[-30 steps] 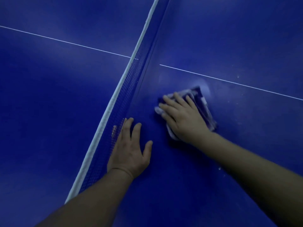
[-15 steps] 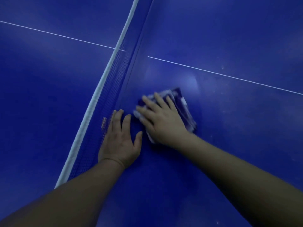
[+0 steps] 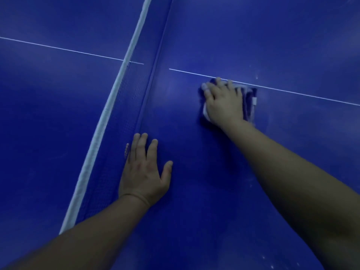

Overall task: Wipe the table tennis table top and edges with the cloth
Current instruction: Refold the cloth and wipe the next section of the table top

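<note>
The blue table tennis table top [image 3: 214, 172] fills the view. A folded cloth [image 3: 249, 102], dark with white edges, lies flat on it just below the white centre line. My right hand [image 3: 224, 102] presses down on the cloth with straight, spread fingers and covers most of it. My left hand [image 3: 144, 172] rests flat on the table beside the foot of the net, fingers straight, holding nothing.
The net [image 3: 116, 117] with its white top band [image 3: 109, 106] runs diagonally from the bottom left to the top middle. A thin white centre line [image 3: 311, 96] crosses the table on both sides of the net. Small white specks [image 3: 257, 76] dot the surface at the right.
My right hand has slid the cloth away from the net, up and to the right, onto the centre line. My left hand has stayed flat by the net.
</note>
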{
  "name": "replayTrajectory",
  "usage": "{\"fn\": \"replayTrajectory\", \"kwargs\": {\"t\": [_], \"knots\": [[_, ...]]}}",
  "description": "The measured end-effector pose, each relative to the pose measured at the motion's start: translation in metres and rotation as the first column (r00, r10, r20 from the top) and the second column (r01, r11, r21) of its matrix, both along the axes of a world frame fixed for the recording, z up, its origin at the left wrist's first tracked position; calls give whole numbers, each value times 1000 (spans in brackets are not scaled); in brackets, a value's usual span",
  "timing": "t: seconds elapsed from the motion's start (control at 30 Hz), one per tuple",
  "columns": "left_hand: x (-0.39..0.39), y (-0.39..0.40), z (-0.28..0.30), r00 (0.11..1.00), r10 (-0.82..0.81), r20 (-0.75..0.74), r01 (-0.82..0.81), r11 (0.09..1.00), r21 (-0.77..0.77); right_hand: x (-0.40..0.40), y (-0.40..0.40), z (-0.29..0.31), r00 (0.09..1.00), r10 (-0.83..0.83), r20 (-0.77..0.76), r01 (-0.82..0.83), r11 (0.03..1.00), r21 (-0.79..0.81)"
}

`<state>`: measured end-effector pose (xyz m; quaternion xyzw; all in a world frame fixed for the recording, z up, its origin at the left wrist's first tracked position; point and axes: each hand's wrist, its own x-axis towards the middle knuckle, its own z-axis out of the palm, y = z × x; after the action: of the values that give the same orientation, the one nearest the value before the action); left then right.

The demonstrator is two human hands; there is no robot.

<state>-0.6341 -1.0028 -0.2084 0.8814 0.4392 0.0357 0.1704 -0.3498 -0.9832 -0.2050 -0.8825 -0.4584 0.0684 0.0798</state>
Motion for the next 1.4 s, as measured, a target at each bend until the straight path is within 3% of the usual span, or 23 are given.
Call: {"fn": "replayTrajectory", "kwargs": {"t": [0.07, 0.13, 0.27, 0.33, 0.43, 0.6, 0.7, 0.8, 0.9, 1.03, 1.1, 1.23, 1.4], "knots": [[-2, 1, 0, 1000, -17, 25, 17, 1000, -3, -17, -42, 3, 990, 137, 23, -137, 991, 10], [-2, 1, 1, 999, -29, 40, 29, 1000, -8, -23, -91, 6, 985, 171, 9, -171, 985, -20], [-3, -1, 2, 987, -154, 48, 154, 988, 8, 17, -125, 8, 999, -52, 3, 52, 998, -47], [-3, -2, 0, 964, -265, 33, 264, 964, 41, 39, -106, 5, 984, -176, 25, 176, 984, -26], [-3, -2, -2, 952, -305, -16, 305, 951, 55, 62, -63, 2, 966, -257, -7, 257, 966, -22], [-2, -2, 0, 958, -285, -30, 286, 956, 59, 37, -27, 3, 999, -37, 1, 37, 998, -53], [-2, -2, 1, 959, -282, -22, 283, 957, 56, -14, -82, 7, 981, 193, -10, -194, 981, -29], [-2, -2, 0, 958, -286, -12, 286, 957, 54, -32, -162, 12, 959, 278, -56, -281, 958, -54], [-2, -2, 0, 958, -286, 0, 286, 957, 58, 3, -195, 15, 986, 157, -52, -162, 983, -88], [-2, -1, 0, 959, -282, 9, 280, 957, 69, 36, -145, 9, 990, -142, -11, 140, 986, -92], [-2, -1, 0, 960, -281, 13, 279, 957, 77, 28, -116, 7, 982, -190, -5, 188, 978, -92], [-2, -4, -1, 961, -277, -16, 277, 957, 85, -33, -128, 5, 995, 92, 25, -89, 991, -99], [-4, -17, 1, 977, -212, -40, 213, 976, 35, -70, -257, 13, 947, 311, -74, -317, 943, -99]]}}
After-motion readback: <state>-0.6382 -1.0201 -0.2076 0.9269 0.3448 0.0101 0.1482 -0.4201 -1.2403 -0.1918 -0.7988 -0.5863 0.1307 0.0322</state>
